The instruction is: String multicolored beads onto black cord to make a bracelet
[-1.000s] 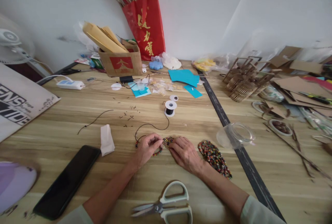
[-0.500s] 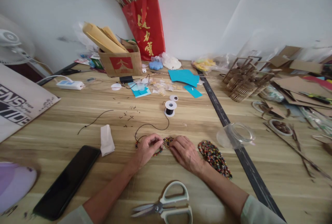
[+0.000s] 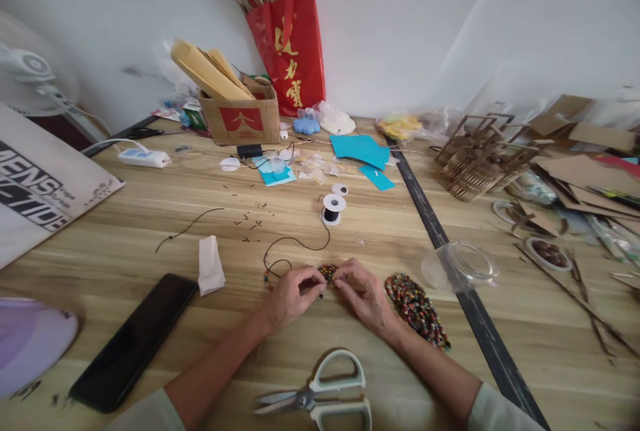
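Observation:
My left hand (image 3: 291, 296) and my right hand (image 3: 363, 294) meet over a small cluster of coloured beads (image 3: 327, 272) on the wooden table (image 3: 125, 231). Both hands have their fingers pinched together at the beadwork. A black cord (image 3: 295, 243) runs from the beads in a loop up to a white spool of black thread (image 3: 333, 208). A few strung beads (image 3: 267, 278) show just left of my left hand. A pile of multicoloured beads (image 3: 414, 308) lies right beside my right wrist.
White-handled scissors (image 3: 325, 398) lie near the front edge between my forearms. A black phone (image 3: 135, 341) and a folded tissue (image 3: 210, 266) sit to the left. A clear plastic lid (image 3: 460, 264) rests right of the bead pile, beside a dark strip (image 3: 450, 264). Cardboard pieces, a box and a red bag fill the back.
Both hands have drawn a little nearer to me and closer together over the beads. The camera view shifted slightly; the strung beads beside my left hand are now less covered.

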{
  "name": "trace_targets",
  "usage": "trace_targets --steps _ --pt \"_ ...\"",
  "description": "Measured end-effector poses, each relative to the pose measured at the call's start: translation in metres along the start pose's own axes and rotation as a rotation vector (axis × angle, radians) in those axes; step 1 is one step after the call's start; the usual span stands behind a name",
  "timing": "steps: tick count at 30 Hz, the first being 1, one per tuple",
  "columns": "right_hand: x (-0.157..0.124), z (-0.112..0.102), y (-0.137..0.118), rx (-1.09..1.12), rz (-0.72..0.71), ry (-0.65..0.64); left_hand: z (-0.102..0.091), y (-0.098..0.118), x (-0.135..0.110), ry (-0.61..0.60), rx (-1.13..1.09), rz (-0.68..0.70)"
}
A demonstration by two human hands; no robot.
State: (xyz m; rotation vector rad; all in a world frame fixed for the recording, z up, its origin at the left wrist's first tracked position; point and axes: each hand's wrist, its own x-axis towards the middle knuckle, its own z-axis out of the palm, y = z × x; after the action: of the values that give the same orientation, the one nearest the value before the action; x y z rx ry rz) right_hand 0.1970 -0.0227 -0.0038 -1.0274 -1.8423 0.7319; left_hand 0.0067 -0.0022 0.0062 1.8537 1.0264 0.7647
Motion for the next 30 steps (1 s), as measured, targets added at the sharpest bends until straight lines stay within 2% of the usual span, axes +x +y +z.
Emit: trace_targets --steps 10,30 --pt "0.0004 0.0012 -0.0015 0.166 0.165 -0.036 -0.0011 0.0036 -0.0017 0.009 -0.034 -0.002" --pt "-0.0006 0.0016 0.0004 0.186 0.179 -0.070 0.0023 -0.0038 -0.0009 0.023 -0.062 -0.005"
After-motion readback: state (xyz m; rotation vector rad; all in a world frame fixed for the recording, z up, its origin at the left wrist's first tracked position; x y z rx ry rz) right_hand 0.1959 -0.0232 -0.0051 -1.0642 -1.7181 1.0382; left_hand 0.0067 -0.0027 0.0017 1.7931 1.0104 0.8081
